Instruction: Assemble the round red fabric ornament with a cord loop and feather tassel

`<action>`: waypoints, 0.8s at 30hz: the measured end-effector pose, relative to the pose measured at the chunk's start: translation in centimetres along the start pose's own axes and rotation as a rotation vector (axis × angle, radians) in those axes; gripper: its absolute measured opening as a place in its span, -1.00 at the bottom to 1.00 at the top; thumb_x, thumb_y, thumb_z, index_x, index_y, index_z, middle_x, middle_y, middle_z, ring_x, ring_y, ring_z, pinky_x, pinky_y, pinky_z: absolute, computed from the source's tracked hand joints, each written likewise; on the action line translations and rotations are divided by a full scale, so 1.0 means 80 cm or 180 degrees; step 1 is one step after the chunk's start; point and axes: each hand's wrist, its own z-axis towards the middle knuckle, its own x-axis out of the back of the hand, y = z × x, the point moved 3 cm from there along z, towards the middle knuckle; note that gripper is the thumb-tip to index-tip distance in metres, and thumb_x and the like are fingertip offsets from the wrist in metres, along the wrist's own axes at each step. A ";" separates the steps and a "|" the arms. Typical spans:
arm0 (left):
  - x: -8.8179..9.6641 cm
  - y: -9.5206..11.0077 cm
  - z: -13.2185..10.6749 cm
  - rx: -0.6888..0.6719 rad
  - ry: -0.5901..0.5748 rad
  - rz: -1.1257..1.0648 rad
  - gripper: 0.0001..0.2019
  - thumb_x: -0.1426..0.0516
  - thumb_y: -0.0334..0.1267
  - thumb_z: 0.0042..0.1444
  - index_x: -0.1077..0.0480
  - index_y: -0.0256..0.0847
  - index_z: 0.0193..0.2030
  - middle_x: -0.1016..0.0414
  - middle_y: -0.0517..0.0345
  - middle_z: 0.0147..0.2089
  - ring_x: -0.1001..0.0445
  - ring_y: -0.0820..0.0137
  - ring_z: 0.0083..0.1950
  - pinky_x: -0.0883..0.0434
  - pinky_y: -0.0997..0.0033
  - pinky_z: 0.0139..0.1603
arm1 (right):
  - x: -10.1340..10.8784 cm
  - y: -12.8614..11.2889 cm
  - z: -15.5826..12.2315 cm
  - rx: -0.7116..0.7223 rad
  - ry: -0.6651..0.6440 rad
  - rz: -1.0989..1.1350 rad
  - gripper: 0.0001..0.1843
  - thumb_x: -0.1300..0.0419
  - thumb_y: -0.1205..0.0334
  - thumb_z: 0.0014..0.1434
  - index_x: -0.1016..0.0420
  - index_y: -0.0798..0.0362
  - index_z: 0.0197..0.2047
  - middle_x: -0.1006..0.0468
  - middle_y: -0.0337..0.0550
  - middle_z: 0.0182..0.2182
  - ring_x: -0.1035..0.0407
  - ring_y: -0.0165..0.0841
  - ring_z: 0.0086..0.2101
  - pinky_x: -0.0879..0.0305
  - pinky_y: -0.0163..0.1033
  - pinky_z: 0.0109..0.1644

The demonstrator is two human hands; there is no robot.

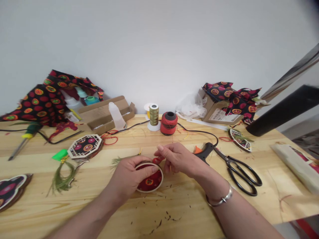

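Note:
My left hand (131,172) grips a round ornament (149,182) with a pale wooden rim and dark red patterned fabric, its thumb lying across the face. At the ornament's upper edge, my right hand (174,157) pinches a small loop of red cord (156,160). The right fingertips are partly hidden behind the hand. Behind the right wrist lies a black glue gun (207,152) with an orange part. Black-handled scissors (240,172) rest to the right of it. A green tassel (117,161) with a yellow tie shows just beyond my left hand.
A red thread spool (169,124) and an olive thread cone (154,116) stand near the wall. An octagonal ornament (86,146) and a screwdriver (21,146) lie left. Cardboard boxes (109,116) carry patterned fabric (37,103). At right stands a tilted black tube (284,111).

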 end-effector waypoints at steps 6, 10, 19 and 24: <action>0.005 0.005 -0.003 -0.0144 0.0249 0.0312 -0.84 -0.30 -0.20 -0.20 -0.55 -0.19 -0.43 -0.59 0.21 -0.47 -0.48 0.38 -0.43 -0.40 0.46 -0.36 | 0.011 -0.007 -0.007 0.0606 0.1532 -0.0845 -0.61 -0.07 -0.09 0.15 -0.44 0.09 -0.30 -0.35 -0.26 -0.60 -0.20 -0.47 -0.60 -0.07 -0.35 -0.52; 0.007 0.012 -0.005 -0.0293 0.0431 0.0533 -0.86 -0.29 -0.21 -0.18 -0.56 -0.17 -0.43 -0.61 0.19 -0.44 -0.51 0.34 -0.40 -0.41 0.46 -0.34 | 0.004 -0.009 -0.005 0.0746 0.1567 -0.0604 -0.62 -0.09 0.00 0.14 -0.40 0.09 -0.55 -0.21 -0.31 -0.67 -0.07 -0.49 -0.60 0.01 -0.34 -0.53; -0.001 0.011 -0.008 -0.0517 0.0062 0.0314 -0.86 -0.26 -0.20 -0.10 -0.57 -0.10 -0.34 -0.63 0.25 -0.34 -0.54 0.35 -0.28 -0.42 0.49 -0.23 | -0.022 -0.003 0.001 -0.0095 0.0507 0.0870 -0.61 -0.36 -0.02 -0.18 -0.40 0.14 -0.50 -0.29 -0.38 -0.67 -0.04 -0.59 -0.65 0.03 -0.41 -0.59; 0.000 0.011 -0.007 -0.0446 0.0040 0.0388 -0.85 -0.26 -0.17 -0.09 -0.57 -0.13 -0.34 -0.62 0.24 -0.37 -0.52 0.36 -0.34 -0.43 0.47 -0.27 | -0.027 0.000 0.003 -0.0120 0.0381 0.1248 -0.66 -0.34 0.04 -0.13 -0.38 0.14 -0.52 -0.25 -0.42 -0.72 0.00 -0.61 -0.69 0.08 -0.41 -0.61</action>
